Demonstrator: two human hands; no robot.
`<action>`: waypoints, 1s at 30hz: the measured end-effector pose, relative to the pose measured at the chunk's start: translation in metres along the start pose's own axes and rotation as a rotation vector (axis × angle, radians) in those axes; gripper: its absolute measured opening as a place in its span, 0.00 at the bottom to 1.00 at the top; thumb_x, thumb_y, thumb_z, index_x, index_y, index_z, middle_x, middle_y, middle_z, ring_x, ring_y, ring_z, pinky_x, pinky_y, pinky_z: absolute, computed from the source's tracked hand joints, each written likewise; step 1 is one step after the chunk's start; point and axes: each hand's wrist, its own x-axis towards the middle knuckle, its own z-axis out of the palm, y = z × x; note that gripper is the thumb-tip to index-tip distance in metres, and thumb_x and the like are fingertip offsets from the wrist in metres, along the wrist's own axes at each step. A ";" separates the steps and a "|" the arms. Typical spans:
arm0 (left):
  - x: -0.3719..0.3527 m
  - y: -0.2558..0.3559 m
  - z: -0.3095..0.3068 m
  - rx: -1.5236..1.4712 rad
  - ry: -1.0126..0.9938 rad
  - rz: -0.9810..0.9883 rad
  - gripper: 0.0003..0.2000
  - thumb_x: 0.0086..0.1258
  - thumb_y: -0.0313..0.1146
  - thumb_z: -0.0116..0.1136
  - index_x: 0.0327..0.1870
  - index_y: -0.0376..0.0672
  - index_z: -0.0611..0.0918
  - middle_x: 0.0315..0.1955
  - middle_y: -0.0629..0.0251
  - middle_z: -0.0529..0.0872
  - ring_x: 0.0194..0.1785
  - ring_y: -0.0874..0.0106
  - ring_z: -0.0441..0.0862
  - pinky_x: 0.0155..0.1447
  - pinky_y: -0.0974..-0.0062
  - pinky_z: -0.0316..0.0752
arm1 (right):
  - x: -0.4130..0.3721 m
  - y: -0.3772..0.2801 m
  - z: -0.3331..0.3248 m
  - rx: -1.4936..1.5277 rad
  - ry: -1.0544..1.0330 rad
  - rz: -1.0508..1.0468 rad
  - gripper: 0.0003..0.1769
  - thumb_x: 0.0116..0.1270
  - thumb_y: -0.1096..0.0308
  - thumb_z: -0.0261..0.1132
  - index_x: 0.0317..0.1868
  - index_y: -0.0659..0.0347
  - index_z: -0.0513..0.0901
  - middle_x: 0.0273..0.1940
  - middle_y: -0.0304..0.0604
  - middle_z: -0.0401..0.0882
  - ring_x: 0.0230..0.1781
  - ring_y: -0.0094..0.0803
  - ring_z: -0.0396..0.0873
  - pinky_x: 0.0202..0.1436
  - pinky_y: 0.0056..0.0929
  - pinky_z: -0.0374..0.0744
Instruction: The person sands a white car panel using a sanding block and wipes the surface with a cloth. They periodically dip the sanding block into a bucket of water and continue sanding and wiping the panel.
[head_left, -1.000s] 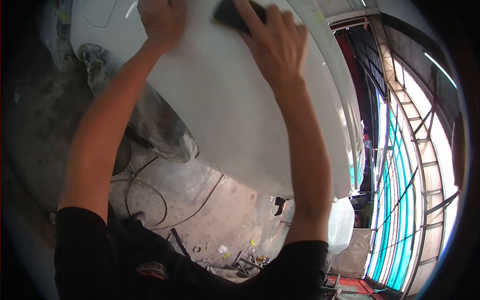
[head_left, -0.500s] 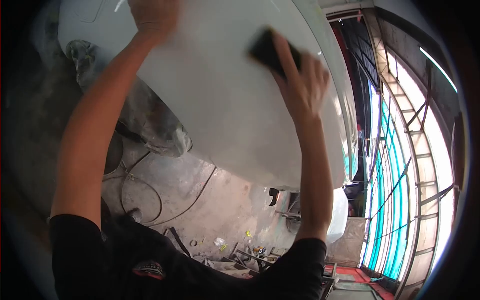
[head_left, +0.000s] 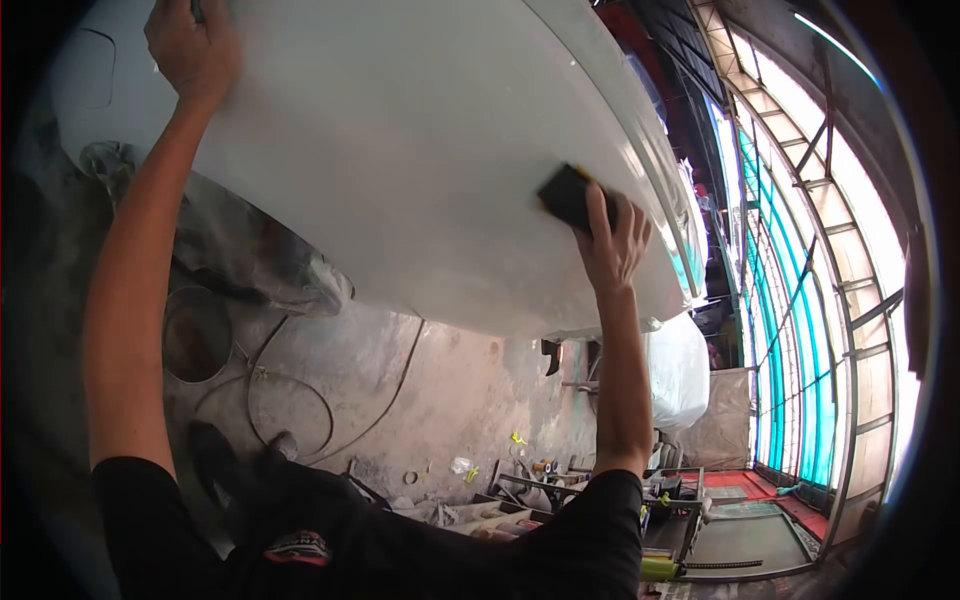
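A large pale grey car body panel fills the upper middle of the view. My right hand grips a black block with a yellowish edge, laid against the panel's right part. My left hand is at the panel's upper left, its fingers bent around a small dark thing that I cannot make out. Left of the middle, crumpled plastic sheeting covers the part beneath the panel's lower edge.
A hose loops over the concrete floor beside a round bucket. Assorted parts and frames lie at the bottom right, near a plastic-covered object. Tall windows line the right side.
The black block and my right hand have moved down and slightly right over the panel. My left hand has shifted left. The whole view has also shifted, showing more of the floor.
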 end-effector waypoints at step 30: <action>0.003 -0.006 -0.006 -0.049 -0.062 0.057 0.23 0.89 0.42 0.40 0.75 0.39 0.73 0.76 0.51 0.71 0.82 0.54 0.62 0.85 0.57 0.54 | 0.072 -0.078 0.009 0.052 0.010 0.059 0.55 0.46 0.68 0.85 0.78 0.34 0.74 0.56 0.40 0.80 0.55 0.45 0.80 0.58 0.46 0.75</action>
